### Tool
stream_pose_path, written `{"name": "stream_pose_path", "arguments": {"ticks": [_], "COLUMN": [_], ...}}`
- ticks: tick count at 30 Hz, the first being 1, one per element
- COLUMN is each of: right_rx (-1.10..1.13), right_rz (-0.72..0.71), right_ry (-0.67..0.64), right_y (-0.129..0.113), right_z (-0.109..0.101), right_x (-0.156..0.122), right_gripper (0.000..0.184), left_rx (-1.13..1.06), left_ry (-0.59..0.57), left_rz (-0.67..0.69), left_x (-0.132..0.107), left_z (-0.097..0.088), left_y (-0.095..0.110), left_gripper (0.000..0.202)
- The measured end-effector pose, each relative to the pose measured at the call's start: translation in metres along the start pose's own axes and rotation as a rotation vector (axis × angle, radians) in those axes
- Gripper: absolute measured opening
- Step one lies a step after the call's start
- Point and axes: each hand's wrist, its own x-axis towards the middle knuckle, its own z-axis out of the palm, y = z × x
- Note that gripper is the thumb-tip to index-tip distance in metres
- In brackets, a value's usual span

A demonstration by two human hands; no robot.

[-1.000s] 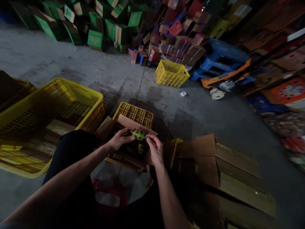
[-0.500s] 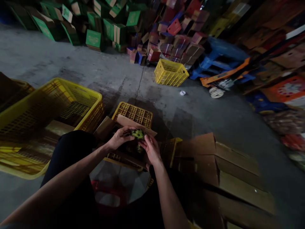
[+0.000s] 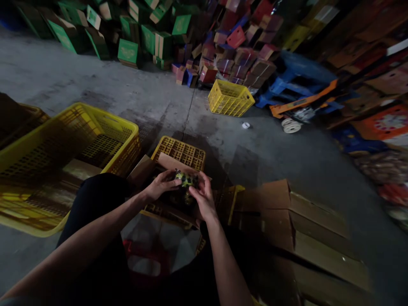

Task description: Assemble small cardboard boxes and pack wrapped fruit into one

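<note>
Between my two hands is a small yellow-green bundle with dark patches [image 3: 186, 179], its exact kind too dim to make out. My left hand [image 3: 162, 185] grips its left end, thumb on the near side. At the right end my right hand [image 3: 203, 193] holds it, thumb low and fingers curled behind. Right below is an open cardboard box [image 3: 178, 162] with its flaps up, resting on an upturned yellow crate [image 3: 181, 148]. The inside of the box is dark, and a few yellowish shapes show there.
A large yellow crate [image 3: 127, 127] stands to the left with cardboard in it. Stacked flat cartons [image 3: 277, 191] lie to the right. Farther off are another yellow crate [image 3: 231, 98], an orange pallet jack [image 3: 306, 100], and piles of green boxes [image 3: 128, 52]. A red stool [image 3: 164, 259] shows between my legs.
The bundle has turned and tilted in my hands. My right fingers have shifted up behind it and the thumb has moved across the front. The camera has swung slightly.
</note>
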Motion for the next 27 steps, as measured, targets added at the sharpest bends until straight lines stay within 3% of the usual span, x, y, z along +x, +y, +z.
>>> {"name": "stream_pose_path", "arguments": {"ticks": [2, 8, 15, 22, 27], "right_rx": [0.014, 0.029, -0.084, -0.077, -0.194], "right_rz": [0.032, 0.096, 0.007, 0.013, -0.001], "right_ry": [-0.017, -0.041, -0.039, -0.068, -0.032], "right_y": [-0.002, 0.000, -0.003, -0.001, 0.007], "right_z": [0.000, -0.001, -0.003, 0.000, -0.004], "right_x": [0.000, 0.000, -0.002, 0.000, 0.008], "right_gripper": [0.077, 0.050, 0.042, 0.047, 0.041], "left_rx": [0.005, 0.140, 0.198, 0.338, 0.545], "left_ry": [0.029, -0.077, -0.219, -0.168, -0.011], "left_rz": [0.033, 0.164, 0.124, 0.121, 0.198], "left_x": [0.001, 0.002, -0.004, -0.005, 0.000], "left_z": [-0.001, -0.002, 0.004, 0.006, -0.012], "left_y": [-0.002, 0.002, 0.008, 0.019, 0.032], "left_gripper": [0.059, 0.058, 0.079, 0.056, 0.039]}}
